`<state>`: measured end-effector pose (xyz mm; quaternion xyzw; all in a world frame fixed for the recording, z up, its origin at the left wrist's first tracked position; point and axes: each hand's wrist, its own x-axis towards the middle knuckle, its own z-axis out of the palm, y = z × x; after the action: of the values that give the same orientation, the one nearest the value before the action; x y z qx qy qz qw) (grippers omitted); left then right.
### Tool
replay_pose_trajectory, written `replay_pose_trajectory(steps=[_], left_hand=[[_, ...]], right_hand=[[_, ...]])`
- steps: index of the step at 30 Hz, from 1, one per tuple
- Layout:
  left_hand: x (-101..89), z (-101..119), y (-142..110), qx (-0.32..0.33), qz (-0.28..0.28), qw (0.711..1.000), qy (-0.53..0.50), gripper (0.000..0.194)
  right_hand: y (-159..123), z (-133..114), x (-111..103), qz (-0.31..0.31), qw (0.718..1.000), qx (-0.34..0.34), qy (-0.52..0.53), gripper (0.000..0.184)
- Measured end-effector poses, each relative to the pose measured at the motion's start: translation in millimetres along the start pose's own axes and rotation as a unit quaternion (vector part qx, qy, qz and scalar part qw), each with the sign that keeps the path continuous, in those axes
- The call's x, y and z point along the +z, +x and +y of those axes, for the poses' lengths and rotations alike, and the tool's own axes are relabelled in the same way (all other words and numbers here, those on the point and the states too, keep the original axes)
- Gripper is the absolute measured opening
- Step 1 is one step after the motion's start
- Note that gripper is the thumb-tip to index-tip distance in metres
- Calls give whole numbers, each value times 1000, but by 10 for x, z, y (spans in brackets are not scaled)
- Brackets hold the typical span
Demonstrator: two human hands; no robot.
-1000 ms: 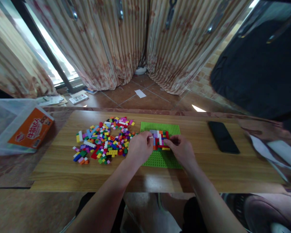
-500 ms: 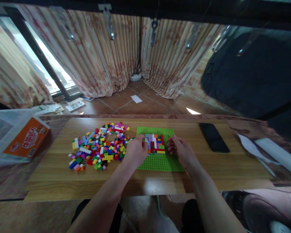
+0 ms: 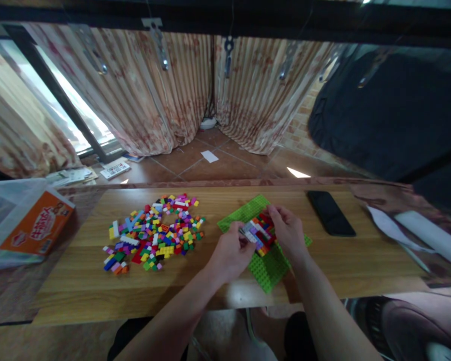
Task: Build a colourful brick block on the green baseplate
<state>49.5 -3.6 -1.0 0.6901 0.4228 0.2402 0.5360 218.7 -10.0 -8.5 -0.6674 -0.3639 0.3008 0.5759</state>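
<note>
A small, multicoloured brick panel lies over the middle of a green studded baseplate, right of centre on a wooden table. The baseplate sits diagonally, one corner pointing at the table's near edge and close to it. Whether the panel is clipped to the studs or lifted off them cannot be told.

Handling it well, in my judgement, means gripping the panel low on its opposite sides, with matched force from both hands, so that its rows do not bend or split. Fingertips are best kept on the outermost bricks, since a pull on one alone could loosen it. With the baseplate corner so near the table edge, small, level movements seem safest.

The left hand is curled, thumb and fingertips closed on the panel's left side, knuckles bent and the back of the hand largely upward. Its forearm slants in across the table's near edge, rising toward the right. The right hand grips the panel's far right side, fingers bent down to the red bricks; its exact pinch is partly hidden. That forearm slants in from the lower right, its wrist above the baseplate's right part. The two hands are close together, with the panel between them.
</note>
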Motion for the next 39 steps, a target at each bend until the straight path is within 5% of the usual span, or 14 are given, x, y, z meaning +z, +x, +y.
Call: replay_pose_trajectory(steps=[8, 12, 18, 27, 30, 35, 37, 39], left_hand=[[183, 57, -195, -4, -50, 998, 24, 15], [176, 109, -267, -5, -57, 998, 32, 15], [44, 60, -225, -35, -58, 996, 61, 9], [-275, 46, -187, -21, -54, 990, 131, 19], [-365, 61, -175, 4, -49, 990, 133, 18], [-598, 113, -73, 60, 90, 985, -134, 19], [-776, 131, -38, 88, 201, 950, -223, 18], [-993, 128, -27, 95, 319, 905, -264, 18]], right_hand=[[172, 52, -19, 175, 975, -102, 87, 36], [195, -4, 12, 161, 972, -88, 147, 34], [160, -42, 64, 137, 951, 21, 275, 27], [156, 97, 81, 60, 970, 103, 211, 19], [121, 45, 99, 73, 976, 82, 187, 14], [-116, -181, 247, 147, 982, -111, -42, 9], [-299, -258, 408, 88, 974, -163, -129, 13], [-520, -292, 628, -41, 959, -221, -173, 15]])
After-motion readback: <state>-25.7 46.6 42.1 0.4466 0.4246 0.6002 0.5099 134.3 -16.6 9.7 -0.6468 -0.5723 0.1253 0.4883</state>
